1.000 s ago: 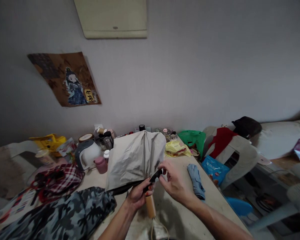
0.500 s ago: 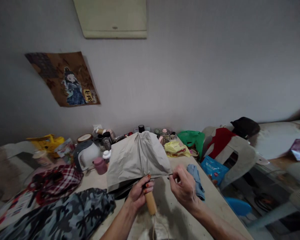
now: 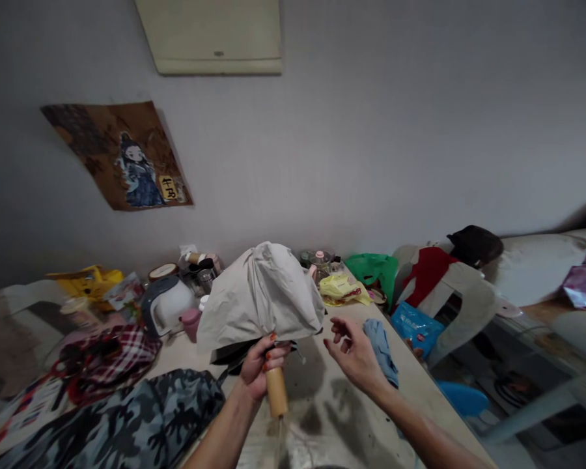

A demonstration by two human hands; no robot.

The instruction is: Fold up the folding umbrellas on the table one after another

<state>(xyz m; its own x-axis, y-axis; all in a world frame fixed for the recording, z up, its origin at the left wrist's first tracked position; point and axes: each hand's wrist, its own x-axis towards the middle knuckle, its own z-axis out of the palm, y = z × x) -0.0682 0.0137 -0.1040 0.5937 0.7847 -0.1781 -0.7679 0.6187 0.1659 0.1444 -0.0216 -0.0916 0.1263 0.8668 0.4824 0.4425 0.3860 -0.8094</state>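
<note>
A partly folded umbrella with a light grey canopy (image 3: 266,293) and dark underside is held above the table. My left hand (image 3: 261,365) is wrapped round it just above its wooden handle (image 3: 276,393), from which a cord loop hangs. To the right of the canopy is my right hand (image 3: 354,352), its fingers apart and slightly curled, with nothing in them. A small gap lies between those fingers and the canopy edge. The umbrella's shaft is mostly hidden by the canopy and my left hand.
Camouflage cloth (image 3: 141,417) and a plaid bag (image 3: 117,355) lie at left, near a white kettle (image 3: 173,303). Folded blue cloth (image 3: 381,348) rests at the table's right edge. Behind are a yellow packet (image 3: 344,290) and a green bag (image 3: 374,270). A chair (image 3: 473,293) stands at right.
My right hand has let go of the canopy edge and its fingers have spread. The umbrella has shifted a little left, and its canopy bulges more rounded.
</note>
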